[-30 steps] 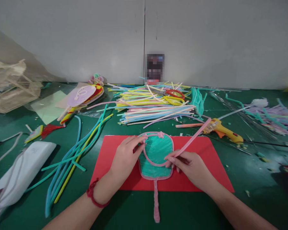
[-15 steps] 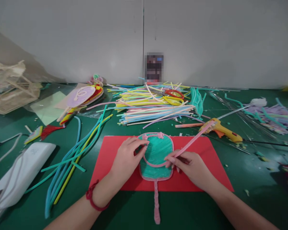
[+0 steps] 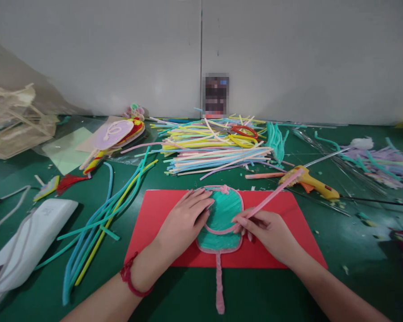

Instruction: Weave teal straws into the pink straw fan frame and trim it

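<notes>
A hand fan (image 3: 221,243) with a green face, pink rim and pink handle lies on a red sheet (image 3: 161,214). My left hand (image 3: 188,214) rests over the fan's upper left edge with its fingers stretched out, covering that part of the rim. Between the thumb and fingers of my right hand (image 3: 265,228) is a pink pipe cleaner (image 3: 265,202). One part of it curves across the fan's lower face toward my left hand; its free end slants up to the right. A small pink knot-like piece (image 3: 225,189) sits at the fan's top.
Behind the sheet lies a pile of coloured pipe cleaners (image 3: 218,156) with scissors (image 3: 243,136) on top. A yellow glue gun (image 3: 315,183) is at right. Loose pipe cleaners (image 3: 110,219) and a white power strip (image 3: 36,246) lie at left, near finished fans (image 3: 112,134).
My left hand has gone from a pinch at the fan's upper left to fingers laid flatter over its left edge. My right hand has barely moved.
</notes>
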Motion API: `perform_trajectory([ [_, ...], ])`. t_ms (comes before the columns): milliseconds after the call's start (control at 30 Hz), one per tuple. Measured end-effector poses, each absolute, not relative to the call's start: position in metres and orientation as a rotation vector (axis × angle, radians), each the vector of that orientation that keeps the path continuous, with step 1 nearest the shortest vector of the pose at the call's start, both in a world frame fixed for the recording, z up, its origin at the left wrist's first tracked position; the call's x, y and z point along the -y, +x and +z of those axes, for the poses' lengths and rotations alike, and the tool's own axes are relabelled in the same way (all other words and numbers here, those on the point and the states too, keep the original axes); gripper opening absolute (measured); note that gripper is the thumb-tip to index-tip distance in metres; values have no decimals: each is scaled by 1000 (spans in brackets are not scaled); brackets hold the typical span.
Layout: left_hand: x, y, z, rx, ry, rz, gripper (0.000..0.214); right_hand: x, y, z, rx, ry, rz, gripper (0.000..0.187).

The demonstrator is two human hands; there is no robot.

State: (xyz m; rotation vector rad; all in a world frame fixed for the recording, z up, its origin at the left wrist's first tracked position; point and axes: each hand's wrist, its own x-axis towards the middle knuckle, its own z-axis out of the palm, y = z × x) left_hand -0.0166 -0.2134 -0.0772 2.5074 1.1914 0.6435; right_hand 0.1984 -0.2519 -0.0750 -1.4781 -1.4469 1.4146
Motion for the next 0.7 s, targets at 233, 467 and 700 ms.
perform_trajectory([
  [233, 215, -19, -70, -1340, 2414, 784, 18, 252, 199, -76, 1432, -1477, 1422, 36],
  [467, 215, -18, -71, -1457, 2265, 795, 11, 253, 199, -75, 1441, -1486, 1408, 38],
  [700, 213, -18, -72, -1536, 2215, 804, 10, 252, 198, -72, 1460, -1495, 1408, 38],
])
